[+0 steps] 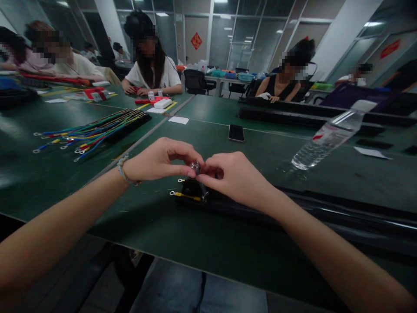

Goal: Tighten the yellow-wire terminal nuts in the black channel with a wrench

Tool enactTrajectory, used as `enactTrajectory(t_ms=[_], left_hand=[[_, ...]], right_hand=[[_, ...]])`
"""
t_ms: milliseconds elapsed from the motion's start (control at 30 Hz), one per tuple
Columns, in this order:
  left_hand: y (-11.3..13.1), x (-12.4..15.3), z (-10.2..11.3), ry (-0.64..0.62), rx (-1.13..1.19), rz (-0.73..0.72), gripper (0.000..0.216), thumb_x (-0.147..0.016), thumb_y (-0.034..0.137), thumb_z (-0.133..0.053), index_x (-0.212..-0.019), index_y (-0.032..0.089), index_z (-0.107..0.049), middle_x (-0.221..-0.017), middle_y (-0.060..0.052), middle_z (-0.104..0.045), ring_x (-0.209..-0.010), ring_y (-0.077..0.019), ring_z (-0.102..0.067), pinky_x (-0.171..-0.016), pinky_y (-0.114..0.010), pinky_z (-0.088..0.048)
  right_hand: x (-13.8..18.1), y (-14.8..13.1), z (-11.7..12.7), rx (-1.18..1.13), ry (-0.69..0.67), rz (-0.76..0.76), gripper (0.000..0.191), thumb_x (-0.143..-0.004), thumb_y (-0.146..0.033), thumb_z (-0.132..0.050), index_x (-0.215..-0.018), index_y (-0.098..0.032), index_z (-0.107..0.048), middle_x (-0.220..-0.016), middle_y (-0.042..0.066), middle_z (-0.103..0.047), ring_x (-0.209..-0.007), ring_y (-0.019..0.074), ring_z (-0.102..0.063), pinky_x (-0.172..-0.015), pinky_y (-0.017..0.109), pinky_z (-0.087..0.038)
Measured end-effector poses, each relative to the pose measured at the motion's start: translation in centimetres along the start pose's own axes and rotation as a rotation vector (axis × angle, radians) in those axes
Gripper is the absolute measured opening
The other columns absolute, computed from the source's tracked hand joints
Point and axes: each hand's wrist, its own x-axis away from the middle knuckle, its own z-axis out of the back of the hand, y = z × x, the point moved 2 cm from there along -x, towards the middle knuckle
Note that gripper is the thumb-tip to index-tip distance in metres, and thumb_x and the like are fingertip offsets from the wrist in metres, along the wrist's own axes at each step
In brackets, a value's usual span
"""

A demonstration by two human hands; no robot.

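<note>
My left hand (163,161) is closed in a pinch, with a small shiny metal part (195,167) between thumb and forefinger. Its exact kind is too small to make out. My right hand (233,174) meets it from the other side, thumb and fingertips pressed together at the same part. Just below the fingers lies the end of a long black bar (190,188), stretching off to the right. A short yellow wire (190,197) with a ring terminal (172,193) sticks out of that end, and another ring terminal (181,180) shows behind it.
On the green table (146,226), a bundle of coloured wires (97,128) with ring terminals lies at left. Beyond my hands are a phone (236,133), a paper slip (178,120) and a water bottle (332,137). More black bars (293,115) lie farther back, where other people sit.
</note>
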Motion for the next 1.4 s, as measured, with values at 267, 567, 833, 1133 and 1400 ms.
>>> enactTrajectory(t_ms=[267, 567, 833, 1133, 1400], left_hand=[[2.0, -1.9, -1.2, -0.062, -0.058, -0.1, 0.022, -0.071, 0.022, -0.066, -0.093, 0.019, -0.066, -0.081, -0.002, -0.062, -0.074, -0.0137, -0.057, -0.068, -0.022, -0.043], [1.3, -2.5, -2.6, -0.008, -0.196, -0.119, 0.034, -0.08, 0.024, -0.055, -0.113, 0.015, -0.048, -0.092, -0.005, -0.058, -0.08, -0.0141, -0.054, -0.069, -0.024, -0.043], [-0.5, -1.7, -5.0, -0.34, -0.309, 0.042, 0.021, -0.089, 0.029, -0.042, -0.079, 0.014, -0.053, -0.069, 0.001, -0.054, -0.061, -0.0106, -0.05, -0.055, -0.02, -0.036], [-1.4, -1.7, -6.0, -0.352, -0.314, 0.032, 0.022, -0.09, 0.025, -0.038, -0.075, 0.014, -0.05, -0.075, -0.002, -0.05, -0.07, -0.0138, -0.049, -0.066, -0.024, -0.039], [-2.5, -0.8, -4.8, -0.204, -0.181, -0.061, 0.018, -0.087, 0.027, -0.043, -0.099, 0.015, -0.049, -0.1, -0.007, -0.052, -0.101, -0.0205, -0.042, -0.087, -0.033, -0.037]], right_hand=[[1.6, 0.8, -0.4, -0.255, 0.101, 0.025, 0.016, -0.075, -0.029, -0.053, -0.072, -0.014, -0.058, -0.058, -0.004, -0.053, -0.052, 0.0064, -0.047, -0.051, 0.019, -0.033], [3.5, 2.4, -0.1, -0.293, 0.368, -0.201, 0.006, -0.075, -0.023, -0.053, -0.072, -0.018, -0.052, -0.055, -0.005, -0.053, -0.046, 0.0067, -0.05, -0.044, 0.018, -0.038], [5.3, 3.2, -1.5, -0.827, 0.295, -0.46, 0.014, -0.078, -0.029, -0.054, -0.081, -0.019, -0.045, -0.062, -0.001, -0.062, -0.051, 0.0122, -0.06, -0.047, 0.024, -0.05], [7.3, 4.7, -0.3, 0.146, 0.067, -0.01, 0.019, -0.081, -0.026, -0.051, -0.097, -0.018, -0.057, -0.079, 0.004, -0.063, -0.067, 0.0139, -0.057, -0.058, 0.026, -0.044], [8.5, 5.0, -1.2, 0.393, 0.06, 0.119, 0.017, -0.086, -0.024, -0.041, -0.085, -0.014, -0.055, -0.067, 0.003, -0.055, -0.058, 0.0132, -0.05, -0.051, 0.025, -0.035]])
